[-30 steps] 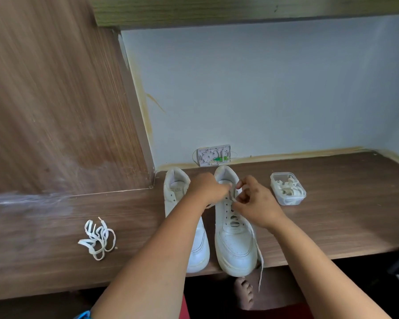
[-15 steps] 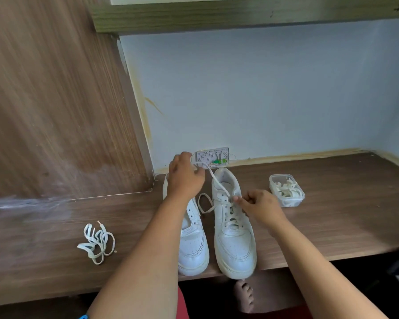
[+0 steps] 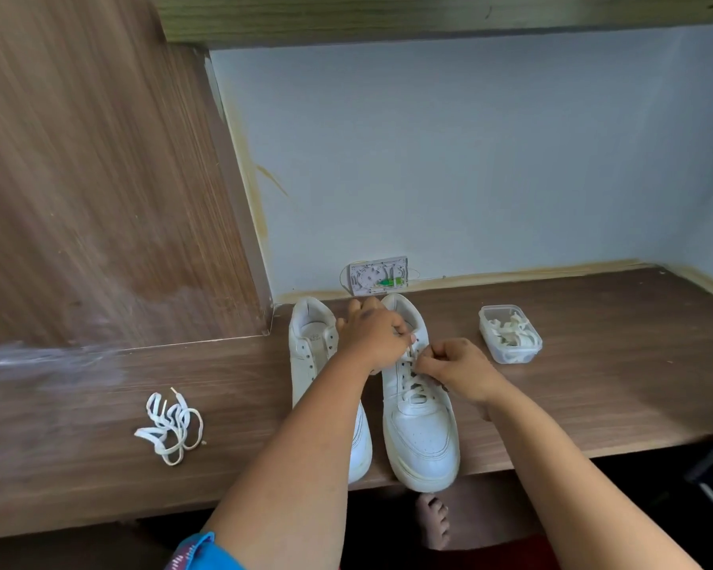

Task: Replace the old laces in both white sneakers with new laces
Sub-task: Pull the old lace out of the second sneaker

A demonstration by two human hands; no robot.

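A: Where do we hold the lace [image 3: 409, 350]?
B: Pinched by both our left hand [image 3: 373, 333] and right hand [image 3: 455, 366], fingers curled, above the right sneaker [image 3: 418, 409] on the surface [image 3: 593, 388].

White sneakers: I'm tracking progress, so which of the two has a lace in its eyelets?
The right-hand white sneaker, which both hands work on; the left-hand white sneaker shows only bare eyelets.

Both bare forearms reach forward, wrists close | left hand [image 3: 371, 337] knuckles up, fingers curled, pinching | right hand [image 3: 455, 366] fisted, fingertips pinching just beside it
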